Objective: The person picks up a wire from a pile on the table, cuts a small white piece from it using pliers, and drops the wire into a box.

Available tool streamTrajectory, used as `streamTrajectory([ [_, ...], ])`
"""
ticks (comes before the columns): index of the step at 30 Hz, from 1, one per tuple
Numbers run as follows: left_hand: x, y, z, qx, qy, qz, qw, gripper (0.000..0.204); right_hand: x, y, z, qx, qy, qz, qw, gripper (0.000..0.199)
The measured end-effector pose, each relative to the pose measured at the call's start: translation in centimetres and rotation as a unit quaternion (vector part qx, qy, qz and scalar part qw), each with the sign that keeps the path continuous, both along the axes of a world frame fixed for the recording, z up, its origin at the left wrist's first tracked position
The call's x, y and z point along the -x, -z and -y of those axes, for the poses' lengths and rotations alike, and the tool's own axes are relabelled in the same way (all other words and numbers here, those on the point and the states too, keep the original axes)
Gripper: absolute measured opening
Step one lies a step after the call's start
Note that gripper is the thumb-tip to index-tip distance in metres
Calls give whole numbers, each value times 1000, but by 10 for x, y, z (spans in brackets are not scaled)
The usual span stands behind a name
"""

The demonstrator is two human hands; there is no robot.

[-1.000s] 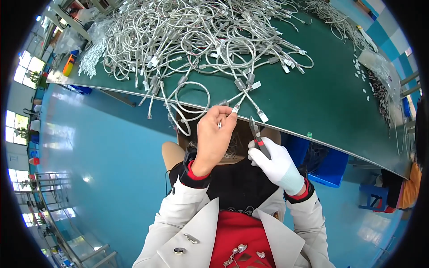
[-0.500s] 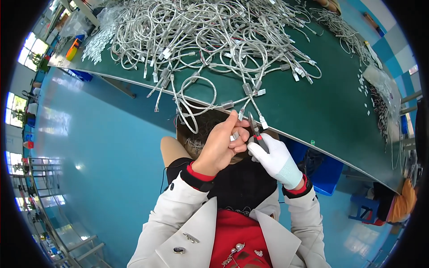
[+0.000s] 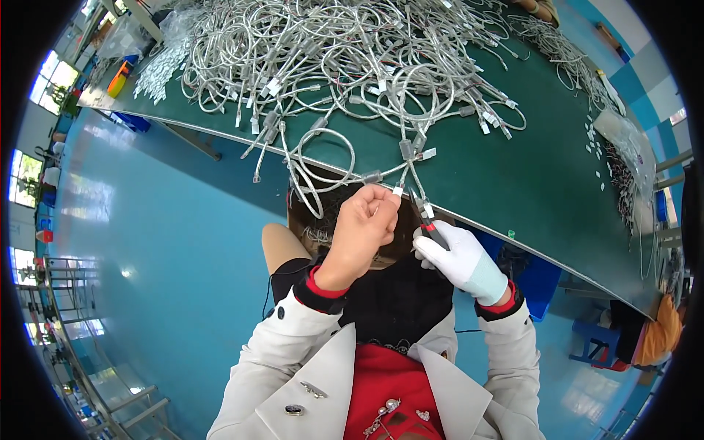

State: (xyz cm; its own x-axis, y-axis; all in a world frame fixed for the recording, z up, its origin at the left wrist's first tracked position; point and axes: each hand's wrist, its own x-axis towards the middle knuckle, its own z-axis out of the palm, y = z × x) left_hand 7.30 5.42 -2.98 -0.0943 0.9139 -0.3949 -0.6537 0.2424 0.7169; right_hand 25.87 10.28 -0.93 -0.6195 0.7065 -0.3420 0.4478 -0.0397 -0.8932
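Note:
My bare left hand [image 3: 364, 227] is closed at the table's front edge, its fingertips pinched against the white connector end [image 3: 397, 191] of a grey cable. My right hand [image 3: 460, 257], in a white glove, grips a pair of cutting pliers [image 3: 431, 227] with red and black handles. The jaws point up and away, beside a second white connector [image 3: 428, 210] that hangs over the edge. Both ends branch from a cable with grey cylindrical sleeves [image 3: 407, 149]. Coiled cable [image 3: 352, 154] from the heap loops over the edge to the left.
A large tangled heap of cables [image 3: 315, 51] covers the far part of the green table [image 3: 528, 176]. Below the edge, between my knees, stands a cardboard box [image 3: 297, 216] with cables inside. A yellow-orange tool [image 3: 119, 81] lies far left; a plastic bag [image 3: 623, 136] lies right.
My left hand has drawn its fingers together and turned around the connector end. My right hand has shifted slightly right and down with the pliers. The cable ends have swung a little.

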Motion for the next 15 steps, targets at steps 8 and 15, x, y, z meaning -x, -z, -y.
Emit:
streamTrajectory([
  [8, 23, -8, 9, -105, 52, -323, 939, 13, -4, -23, -25, -62, -141, 73, 985, 40],
  [15, 37, -18, 7, -99, 134, -230, 959, 11, 2, -53, -41, -40, -196, 134, 971, 44],
])
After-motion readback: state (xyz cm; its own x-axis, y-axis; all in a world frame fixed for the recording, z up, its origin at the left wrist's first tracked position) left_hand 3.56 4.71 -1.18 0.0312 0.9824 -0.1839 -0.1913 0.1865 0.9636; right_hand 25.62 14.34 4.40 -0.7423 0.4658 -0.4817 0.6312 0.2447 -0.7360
